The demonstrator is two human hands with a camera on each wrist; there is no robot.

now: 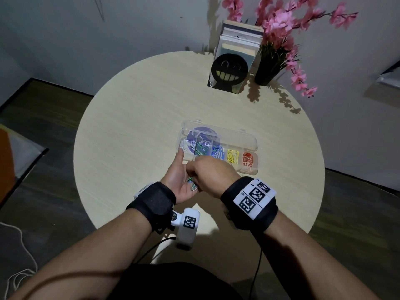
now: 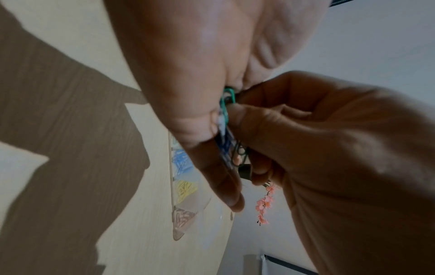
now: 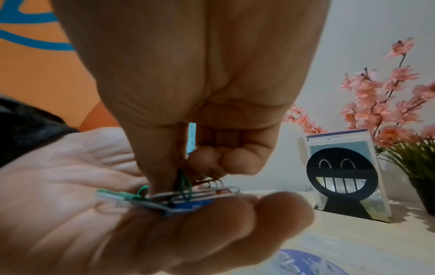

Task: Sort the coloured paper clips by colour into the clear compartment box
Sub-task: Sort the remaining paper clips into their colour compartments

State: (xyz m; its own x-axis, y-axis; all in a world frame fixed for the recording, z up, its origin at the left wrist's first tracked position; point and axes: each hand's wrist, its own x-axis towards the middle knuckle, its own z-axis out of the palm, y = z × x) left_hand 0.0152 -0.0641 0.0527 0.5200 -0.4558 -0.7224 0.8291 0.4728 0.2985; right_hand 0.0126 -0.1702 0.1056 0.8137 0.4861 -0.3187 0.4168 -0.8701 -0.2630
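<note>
The clear compartment box (image 1: pixel 253 140) lies open mid-table, its cells holding white, green (image 1: pixel 201 149), blue (image 1: pixel 217 151), yellow (image 1: pixel 232 156) and red (image 1: pixel 248 159) clips. Just in front of it my left hand (image 1: pixel 178 180) is turned palm up and carries a small heap of mixed paper clips (image 3: pixel 179 199), green, blue and silver. My right hand (image 1: pixel 202 176) reaches down into that palm from the right. Its thumb and forefinger pinch a green clip (image 3: pixel 183 179) in the heap. In the left wrist view the clips (image 2: pixel 227 111) show squeezed between both hands, with the box (image 2: pixel 186 188) behind.
The round pale wooden table (image 1: pixel 129 126) carries a black smiling-face bookend (image 1: pixel 229 71) with books at the far side. A dark vase of pink flowers (image 1: pixel 268 70) stands beside it. Bare tabletop lies left of the box. The table's near edge is under my forearms.
</note>
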